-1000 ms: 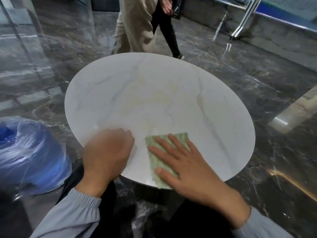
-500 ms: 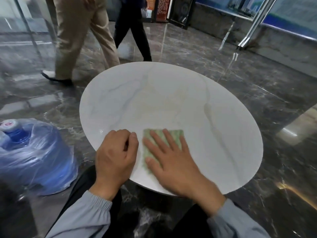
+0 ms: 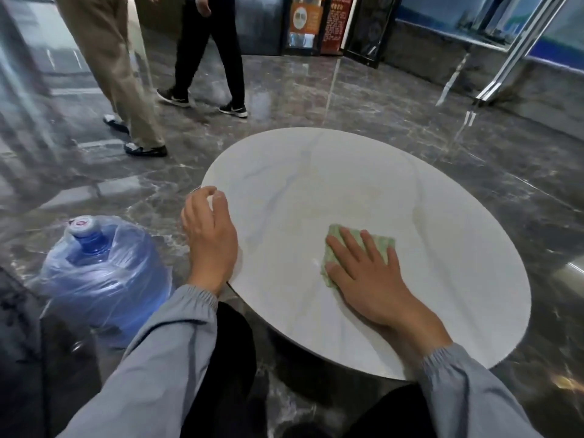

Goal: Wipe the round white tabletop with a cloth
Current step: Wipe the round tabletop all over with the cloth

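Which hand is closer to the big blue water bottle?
Left. The left hand is at the table edge beside the bottle; the right hand presses the cloth farther away.

Glossy dark marble floor (image 3: 379,99) reflects light; a wrapped blue water jug (image 3: 101,273) stands on it.

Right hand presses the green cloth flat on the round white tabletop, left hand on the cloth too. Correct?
Not quite. The right hand does press the green checked cloth flat on the round white veined tabletop, but the left hand is off the cloth: it rests at the tabletop's left edge, apart from it. The head view shows this.
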